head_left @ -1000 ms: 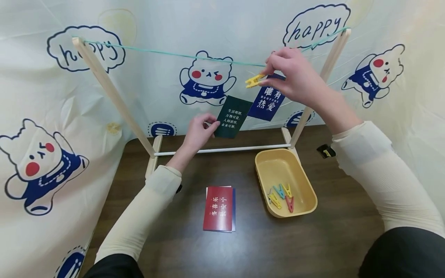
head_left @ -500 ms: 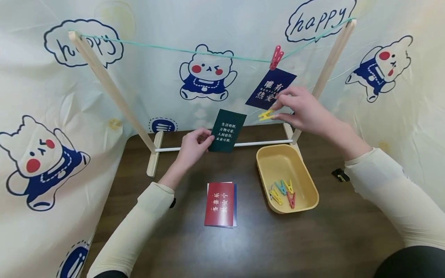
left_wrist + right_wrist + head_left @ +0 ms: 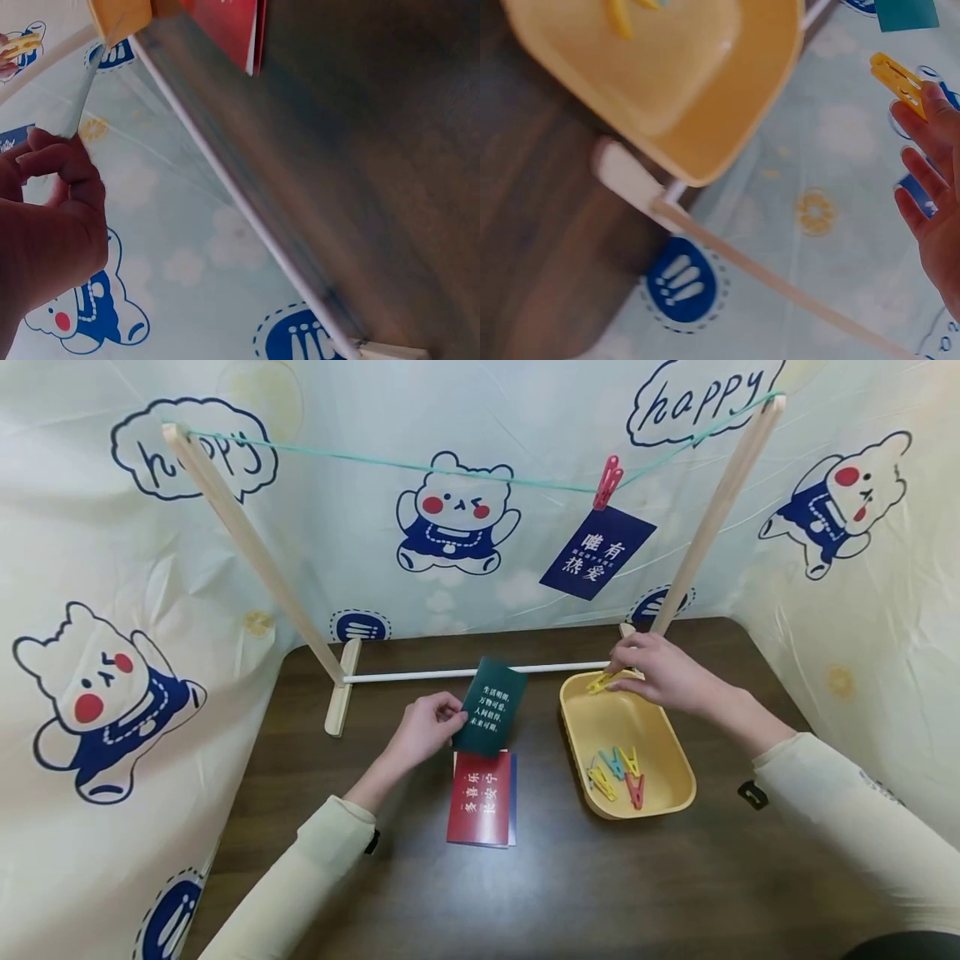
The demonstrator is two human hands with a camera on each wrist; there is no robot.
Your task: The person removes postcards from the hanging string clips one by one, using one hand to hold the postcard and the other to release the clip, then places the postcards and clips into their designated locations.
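My left hand (image 3: 426, 728) pinches a dark green card (image 3: 491, 706) with white writing by its left edge. In the head view the card overlaps the top of a red card (image 3: 480, 802), which lies on other cards. Between thumb and fingertips my right hand (image 3: 660, 668) holds a yellow clothespin (image 3: 897, 79), over the far end of the yellow basin (image 3: 678, 785) in the head view. Several clothespins (image 3: 621, 772), yellow, blue and red, lie in the basin. A blue card (image 3: 597, 553) hangs tilted from the green string (image 3: 360, 462) by a red clothespin (image 3: 608, 482).
Two wooden posts (image 3: 255, 552) carry the string, and a white rod (image 3: 420, 676) joins their feet low down. Behind the frame hangs a pale curtain (image 3: 315, 552) with printed bears. The dark wooden table (image 3: 600, 893) extends toward me.
Both hands have come down from the string toward the table, the left with the green card, the right with the yellow clothespin. The hanging blue card and its red clothespin are uncovered.
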